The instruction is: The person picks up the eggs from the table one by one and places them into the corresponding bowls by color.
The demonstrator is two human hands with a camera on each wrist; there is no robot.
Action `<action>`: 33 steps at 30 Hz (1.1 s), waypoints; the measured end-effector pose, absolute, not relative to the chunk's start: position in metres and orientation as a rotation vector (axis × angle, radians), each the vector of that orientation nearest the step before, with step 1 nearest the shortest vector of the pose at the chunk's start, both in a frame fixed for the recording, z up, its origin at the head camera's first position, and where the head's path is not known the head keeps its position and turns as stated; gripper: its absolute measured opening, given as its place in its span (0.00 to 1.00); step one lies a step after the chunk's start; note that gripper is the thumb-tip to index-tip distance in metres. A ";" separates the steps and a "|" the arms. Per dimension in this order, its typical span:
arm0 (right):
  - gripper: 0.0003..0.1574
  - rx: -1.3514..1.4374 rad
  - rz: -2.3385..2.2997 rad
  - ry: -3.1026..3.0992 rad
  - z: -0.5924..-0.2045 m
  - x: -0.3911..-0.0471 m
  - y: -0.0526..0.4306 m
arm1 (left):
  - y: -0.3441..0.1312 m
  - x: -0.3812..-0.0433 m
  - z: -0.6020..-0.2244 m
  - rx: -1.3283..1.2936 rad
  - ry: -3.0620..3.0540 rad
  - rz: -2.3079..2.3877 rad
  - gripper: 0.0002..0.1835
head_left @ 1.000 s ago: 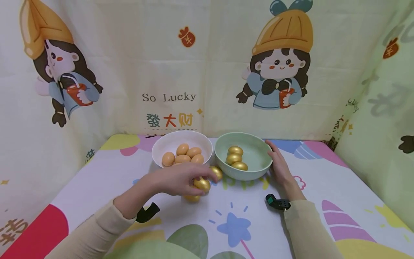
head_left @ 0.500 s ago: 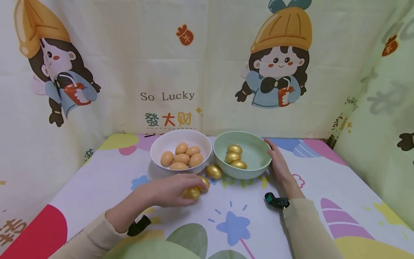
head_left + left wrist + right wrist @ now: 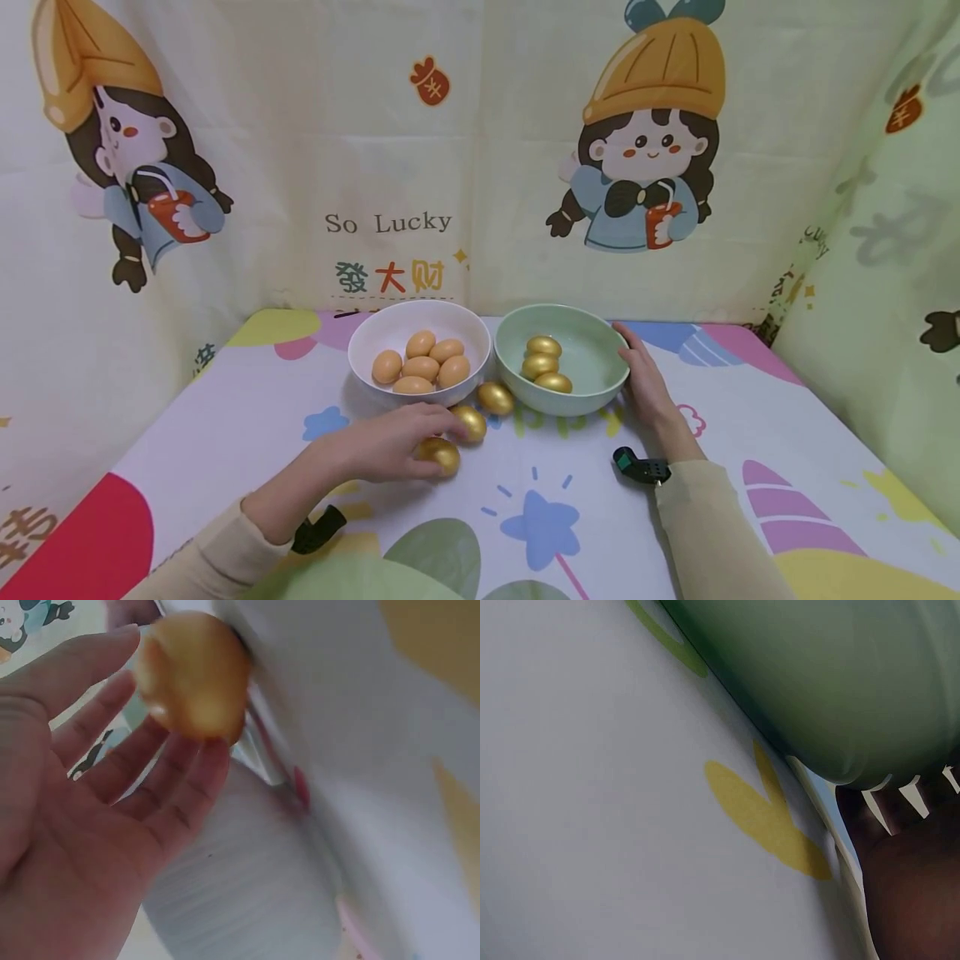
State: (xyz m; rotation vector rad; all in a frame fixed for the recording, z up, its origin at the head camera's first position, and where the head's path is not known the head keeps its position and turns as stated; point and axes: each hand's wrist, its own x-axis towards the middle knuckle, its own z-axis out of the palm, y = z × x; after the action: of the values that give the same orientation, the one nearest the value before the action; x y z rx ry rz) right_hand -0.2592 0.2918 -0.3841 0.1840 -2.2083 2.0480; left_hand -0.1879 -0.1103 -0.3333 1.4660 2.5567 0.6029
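My left hand [image 3: 386,442] is low over the table, with fingers and thumb around a golden egg [image 3: 438,457]. In the left wrist view, that egg [image 3: 196,675] shows blurred between the thumb and the fingertips. Two more golden eggs lie in a slanting row beyond: one egg [image 3: 470,424] is close by the fingers, the other egg [image 3: 496,398] near the green bowl [image 3: 600,367]. Three golden eggs [image 3: 540,365] sit inside this bowl. My right hand [image 3: 651,387] holds the bowl's right side at the rim; its fingers [image 3: 900,799] are partly hidden by the wall.
A white bowl [image 3: 360,333] with several brown eggs [image 3: 422,367] stands left of the green bowl, nearly touching it. Both are near the back of the table, whose cloth [image 3: 600,517] has bright prints. A patterned curtain [image 3: 510,167] hangs behind and along the sides.
My left hand has moved left and nearer, from the middle golden egg to the nearest one, which has shifted slightly toward me in the last half second. The right hand stays on the green bowl.
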 end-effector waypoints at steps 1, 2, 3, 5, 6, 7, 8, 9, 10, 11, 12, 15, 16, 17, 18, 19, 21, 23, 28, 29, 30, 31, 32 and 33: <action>0.37 0.184 2.051 -2.206 -0.384 -0.259 0.291 | -0.111 -0.187 -0.335 1.457 2.554 0.595 0.19; 0.36 0.181 2.050 -2.206 -0.384 -0.259 0.291 | -0.111 -0.187 -0.336 1.448 2.543 0.591 0.18; 0.37 0.178 2.049 -2.209 -0.384 -0.259 0.291 | -0.112 -0.186 -0.337 1.437 2.531 0.586 0.18; 0.37 0.178 2.041 -2.213 -0.384 -0.259 0.291 | -0.112 -0.186 -0.341 1.428 2.495 0.582 0.17; 0.37 0.179 2.041 -2.214 -0.384 -0.259 0.290 | -0.112 -0.185 -0.342 1.422 2.481 0.582 0.16; 0.37 0.182 2.041 -2.215 -0.384 -0.259 0.290 | -0.112 -0.185 -0.343 1.423 2.468 0.581 0.16; 0.37 0.182 2.037 -2.220 -0.384 -0.259 0.290 | -0.113 -0.185 -0.344 1.422 2.457 0.582 0.17; 0.37 0.185 2.039 -2.219 -0.384 -0.259 0.290 | -0.113 -0.185 -0.344 1.428 2.452 0.581 0.17; 0.37 0.186 2.043 -2.215 -0.384 -0.259 0.289 | -0.114 -0.185 -0.344 1.438 2.447 0.584 0.17; 0.37 0.183 2.043 -2.214 -0.384 -0.259 0.289 | -0.114 -0.184 -0.344 1.441 2.448 0.586 0.18; 0.37 0.180 2.046 -2.212 -0.384 -0.259 0.289 | -0.115 -0.184 -0.343 1.446 2.450 0.586 0.19; 0.37 0.172 2.041 -2.210 -0.384 -0.258 0.289 | -0.117 -0.184 -0.341 1.451 2.444 0.604 0.20; 0.37 0.170 2.034 -2.216 -0.384 -0.258 0.289 | -0.117 -0.184 -0.341 1.444 2.437 0.612 0.21; 0.37 0.168 2.027 -2.218 -0.384 -0.257 0.289 | -0.118 -0.184 -0.340 1.439 2.430 0.616 0.21; 0.37 0.169 2.022 -2.219 -0.383 -0.257 0.289 | -0.118 -0.184 -0.340 1.440 2.423 0.619 0.21; 0.37 0.169 2.017 -2.223 -0.383 -0.257 0.289 | -0.118 -0.184 -0.340 1.438 2.415 0.624 0.21; 0.37 0.169 2.010 -2.228 -0.383 -0.257 0.289 | -0.119 -0.184 -0.341 1.432 2.405 0.622 0.21; 0.37 0.166 2.007 -2.229 -0.383 -0.257 0.289 | -0.119 -0.184 -0.340 1.430 2.399 0.619 0.21; 0.37 0.162 2.005 -2.235 -0.384 -0.257 0.289 | -0.117 -0.182 -0.339 1.409 2.392 0.621 0.21; 0.37 0.164 2.006 -2.233 -0.384 -0.258 0.289 | -0.117 -0.182 -0.339 1.405 2.393 0.619 0.21; 0.37 0.166 2.011 -2.226 -0.384 -0.258 0.289 | -0.116 -0.182 -0.339 1.405 2.394 0.618 0.21; 0.37 0.170 2.019 -2.216 -0.384 -0.259 0.289 | -0.115 -0.182 -0.339 1.407 2.394 0.618 0.21; 0.37 0.171 2.025 -2.204 -0.384 -0.259 0.288 | -0.115 -0.182 -0.338 1.410 2.393 0.617 0.21; 0.37 0.171 2.033 -2.194 -0.384 -0.260 0.288 | -0.114 -0.182 -0.338 1.420 2.393 0.615 0.21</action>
State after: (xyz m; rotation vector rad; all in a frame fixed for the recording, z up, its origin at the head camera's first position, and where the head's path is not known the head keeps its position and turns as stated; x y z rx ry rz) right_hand -0.2601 0.2879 -0.3839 0.1713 -2.1941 2.0329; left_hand -0.1822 -0.1140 -0.3379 1.4198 2.3933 0.6154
